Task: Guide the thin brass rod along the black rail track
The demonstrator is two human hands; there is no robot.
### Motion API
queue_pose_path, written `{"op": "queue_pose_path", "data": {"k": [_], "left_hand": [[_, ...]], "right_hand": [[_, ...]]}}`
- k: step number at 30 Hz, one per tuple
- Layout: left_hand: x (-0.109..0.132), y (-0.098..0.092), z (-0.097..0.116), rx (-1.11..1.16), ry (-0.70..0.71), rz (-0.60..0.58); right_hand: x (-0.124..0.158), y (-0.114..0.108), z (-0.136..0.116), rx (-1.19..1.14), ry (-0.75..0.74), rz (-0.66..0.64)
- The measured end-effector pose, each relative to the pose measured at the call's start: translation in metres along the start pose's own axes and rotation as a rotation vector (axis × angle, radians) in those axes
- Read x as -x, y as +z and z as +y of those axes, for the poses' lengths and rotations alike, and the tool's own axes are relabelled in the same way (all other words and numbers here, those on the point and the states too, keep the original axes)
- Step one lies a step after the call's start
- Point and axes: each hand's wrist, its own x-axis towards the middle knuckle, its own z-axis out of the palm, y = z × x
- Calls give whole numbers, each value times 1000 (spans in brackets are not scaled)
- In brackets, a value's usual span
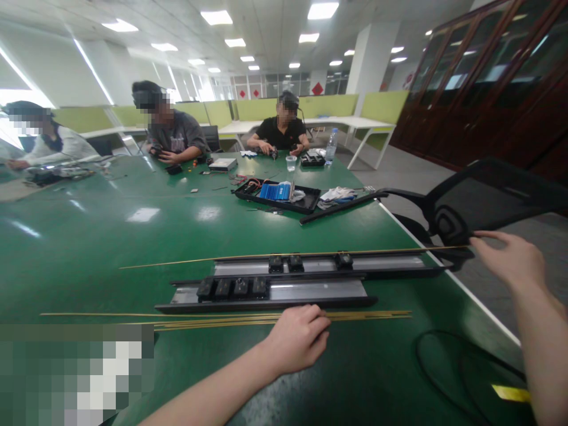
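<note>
My right hand (510, 257), at the right beyond the table's edge, pinches the end of a long thin brass-coloured rod (177, 262). The rod stretches leftward over the farther black-edged metal channel (381, 263), which carries 3 black blocks (295, 264). My left hand (302, 337) rests low on the table with its fingers curled, overlapping a bundle of similar thin rods (368, 315). Whatever lies within those fingers is hidden. Between the bundle and the farther channel is a shorter channel (317, 290) with several black blocks (241, 287) at its left.
A black tray (306, 207) with a blue finned part (275, 191) lies farther back, beside gloves (338, 196) and a black bar (341, 207). A black cable (419, 349) loops at the lower right. A chair (492, 195) stands right. Several people sit across the table.
</note>
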Motion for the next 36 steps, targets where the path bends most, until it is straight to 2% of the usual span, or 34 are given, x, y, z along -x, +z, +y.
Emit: {"op": "queue_pose_path", "data": {"k": [2, 4, 6, 11, 13, 18, 26, 36], "left_hand": [[0, 0, 0, -3, 1, 3], [1, 0, 0, -4, 6, 4], [2, 0, -1, -5, 13, 7], [3, 1, 0, -15, 21, 2], [3, 0, 0, -25, 26, -3], [3, -4, 3, -50, 25, -20], [4, -4, 5, -135, 31, -65], [-5, -24, 25, -326, 25, -280]], "right_hand": [[6, -4, -19, -28, -94, -10], [16, -7, -43, -66, -213, -83], [28, -7, -68, -133, -393, -133], [68, 6, -122, -313, -803, -357], [84, 10, -138, -344, -889, -429], [108, 14, -157, -349, -982, -466], [112, 27, -158, -327, -1062, -464], [118, 29, -160, -293, -1033, -443]]}}
